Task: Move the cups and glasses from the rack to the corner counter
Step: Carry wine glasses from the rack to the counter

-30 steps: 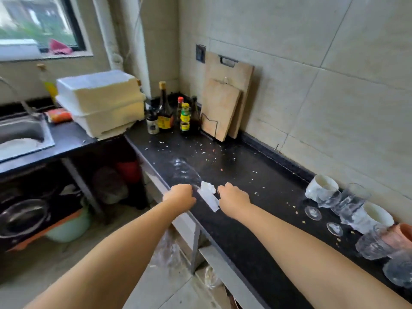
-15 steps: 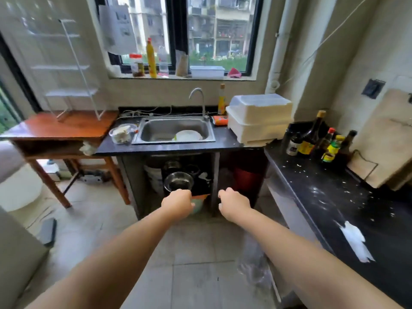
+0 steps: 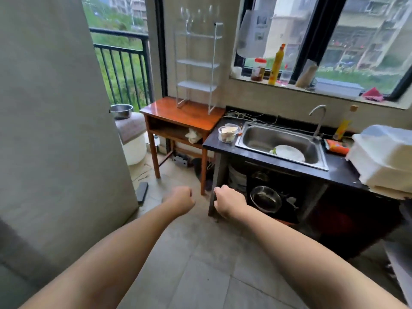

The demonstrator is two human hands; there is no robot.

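A white wire rack (image 3: pixel 196 63) stands on a reddish wooden table (image 3: pixel 185 114) by the balcony door. Several stemmed glasses (image 3: pixel 198 15) stand on its top tier; the lower shelves look bare. My left hand (image 3: pixel 181 200) and my right hand (image 3: pixel 228 202) are stretched out over the floor, both curled into loose fists with nothing in them, well short of the rack. The corner counter with the moved cups is out of view.
A grey fridge side (image 3: pixel 55 130) fills the left. A black counter (image 3: pixel 278 157) with a steel sink (image 3: pixel 283 143) holding a white plate runs to the right, with white foam boxes (image 3: pixel 385 157) at its end. Tiled floor (image 3: pixel 200 264) lies ahead.
The view has swung left from the corner counter with its cups, past the sink, to face the rack. Both hands stay fisted and empty in front of me.
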